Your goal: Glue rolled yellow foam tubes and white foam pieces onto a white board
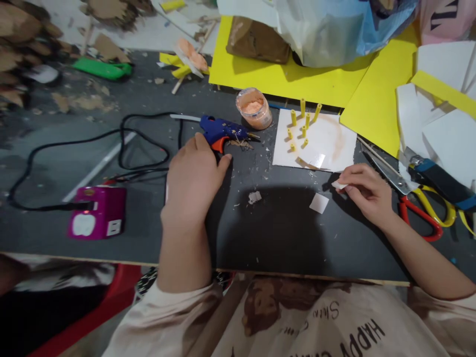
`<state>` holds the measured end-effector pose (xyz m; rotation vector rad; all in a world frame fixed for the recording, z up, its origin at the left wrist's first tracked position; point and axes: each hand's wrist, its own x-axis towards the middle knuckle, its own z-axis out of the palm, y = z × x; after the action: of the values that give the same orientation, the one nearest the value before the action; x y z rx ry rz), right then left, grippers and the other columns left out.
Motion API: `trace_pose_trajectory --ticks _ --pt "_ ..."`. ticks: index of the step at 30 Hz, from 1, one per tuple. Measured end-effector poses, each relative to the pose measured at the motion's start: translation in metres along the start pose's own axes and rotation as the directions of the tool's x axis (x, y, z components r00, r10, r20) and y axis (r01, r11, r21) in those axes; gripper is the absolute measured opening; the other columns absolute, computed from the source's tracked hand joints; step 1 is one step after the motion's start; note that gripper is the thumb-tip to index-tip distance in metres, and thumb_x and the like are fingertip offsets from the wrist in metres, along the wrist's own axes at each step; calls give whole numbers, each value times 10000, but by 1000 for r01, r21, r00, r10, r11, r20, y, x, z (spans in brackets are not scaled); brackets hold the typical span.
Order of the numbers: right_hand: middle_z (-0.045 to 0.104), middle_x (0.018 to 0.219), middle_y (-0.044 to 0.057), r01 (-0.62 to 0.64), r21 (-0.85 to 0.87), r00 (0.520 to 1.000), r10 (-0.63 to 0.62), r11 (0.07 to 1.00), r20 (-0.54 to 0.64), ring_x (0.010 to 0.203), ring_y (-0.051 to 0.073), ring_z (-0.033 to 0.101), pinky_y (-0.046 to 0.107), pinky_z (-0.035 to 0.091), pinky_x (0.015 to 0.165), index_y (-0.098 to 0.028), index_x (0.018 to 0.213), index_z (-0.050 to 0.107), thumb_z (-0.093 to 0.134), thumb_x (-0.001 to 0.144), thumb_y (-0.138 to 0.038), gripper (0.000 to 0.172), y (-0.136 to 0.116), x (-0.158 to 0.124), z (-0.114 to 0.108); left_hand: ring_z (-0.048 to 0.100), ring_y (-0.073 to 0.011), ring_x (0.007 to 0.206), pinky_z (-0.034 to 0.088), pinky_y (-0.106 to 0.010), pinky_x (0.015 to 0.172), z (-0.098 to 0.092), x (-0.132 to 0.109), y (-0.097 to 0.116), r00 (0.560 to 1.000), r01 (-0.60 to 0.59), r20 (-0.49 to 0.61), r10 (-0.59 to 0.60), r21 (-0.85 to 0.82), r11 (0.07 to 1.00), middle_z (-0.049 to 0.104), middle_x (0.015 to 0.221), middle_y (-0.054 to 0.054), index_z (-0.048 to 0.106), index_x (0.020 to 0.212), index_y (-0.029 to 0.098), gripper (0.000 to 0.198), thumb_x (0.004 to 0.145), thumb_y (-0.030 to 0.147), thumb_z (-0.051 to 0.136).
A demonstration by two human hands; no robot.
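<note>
My left hand [195,178] lies over the handle of a blue glue gun [223,130], fingers curled round it and the thumb apart near the orange trigger. The handle itself is hidden under the hand. The gun's nozzle points right. Between thumb and fingers, my right hand [366,191] pinches a small white piece of foam board [339,185]. Just left of that hand, a white square [319,203] lies on the table. Beyond it is a white board [327,139] with several short yellow sticks [303,107] standing upright on it.
An open jar [255,110] of orange paste stands behind the glue gun. Scissors [424,198] and a utility knife [439,176] lie at right. A purple power adapter [97,213] with a looping black cable [67,143] is at left. Yellow sheets [297,82] and bags cover the back.
</note>
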<state>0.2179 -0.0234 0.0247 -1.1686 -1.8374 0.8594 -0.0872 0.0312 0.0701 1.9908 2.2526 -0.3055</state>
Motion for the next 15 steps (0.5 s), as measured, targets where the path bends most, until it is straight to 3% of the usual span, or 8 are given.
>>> trace_pose_trajectory --ticks 5,10,12,15 --pt "648 986 68 -87 69 996 88 994 -21 947 207 636 388 542 788 -258 944 630 617 840 -272 106 7 0 5 589 -389 1143 469 -470 964 -3 17 8 992 123 40 -120 -101 987 596 1205 -297 517 1209 -68 451 871 231 515" --pt "652 887 15 -250 237 945 289 939 -150 601 123 623 282 519 549 -252 958 549 649 833 -352 189 5 1 11 616 -374 1098 474 -497 955 -12 12 3 963 245 -61 -263 -214 946 648 1168 -224 513 1264 13 551 772 228 637" --pt "648 910 10 -264 172 947 289 949 -138 517 97 574 275 490 507 -260 1013 581 608 866 -332 166 3 2 7 620 -354 1074 479 -489 941 -14 4 1 944 246 -142 -298 -301 921 657 1150 -183 521 1258 49 587 726 239 680" --pt "667 910 32 -196 -102 980 197 975 -2 633 138 625 317 515 614 -254 1032 656 498 925 -265 191 0 -1 -3 634 -243 935 506 -377 875 -13 -9 3 948 93 -229 -221 -466 880 681 1056 -94 566 1213 100 537 699 213 673"
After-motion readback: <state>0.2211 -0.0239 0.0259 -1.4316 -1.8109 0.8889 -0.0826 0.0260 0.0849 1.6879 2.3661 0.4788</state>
